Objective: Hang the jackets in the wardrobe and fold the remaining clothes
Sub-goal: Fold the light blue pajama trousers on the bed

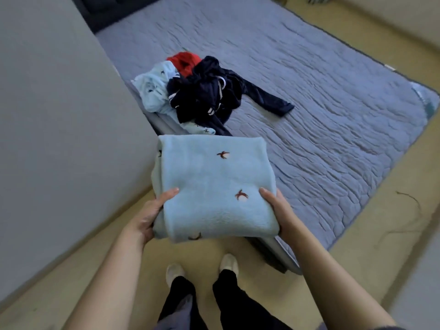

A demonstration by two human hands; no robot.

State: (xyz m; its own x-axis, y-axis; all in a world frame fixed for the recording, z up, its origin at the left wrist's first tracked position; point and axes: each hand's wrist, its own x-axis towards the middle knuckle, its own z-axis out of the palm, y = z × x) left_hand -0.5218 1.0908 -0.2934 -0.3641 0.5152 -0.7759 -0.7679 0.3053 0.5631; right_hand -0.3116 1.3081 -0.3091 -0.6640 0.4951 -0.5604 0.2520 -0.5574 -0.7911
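I have the folded fleece [209, 184], pale blue with small birds on it, dead centre in front of me; my left hand [152, 215] grips its edge at 9 o'clock and my right hand [277, 210] grips the edge at 3 o'clock. Each thumb lies on top while the fingers go under the cloth, so the bundle is pinched from both sides. Its near end hangs past the corner of the bed [333, 103], and I cannot tell whether the far end rests on the cover.

I judge the step to be setting this piece down flat. To do it well I'd keep both hands level so the layers don't slide, land the far edge first, then draw my fingers out sideways rather than upward; the fleece looks thick and soft, so it should hold its fold if I don't drag it.

The unsorted pile [204, 91] sits at 12 o'clock, just beyond the bundle, with a navy garment [214, 94] on top, its sleeve reaching toward 2 o'clock, and a red piece [184, 61] behind it. The open cover runs from 1 to 3 o'clock, the best room for a tidy stack. The wall [59, 115] closes off 9 to 11 o'clock, close beside the bed edge, so I'd swing right, not left. The floor [381, 234] shows at 4 o'clock and my shoes [175, 271] are at 6 o'clock, near the bed corner.
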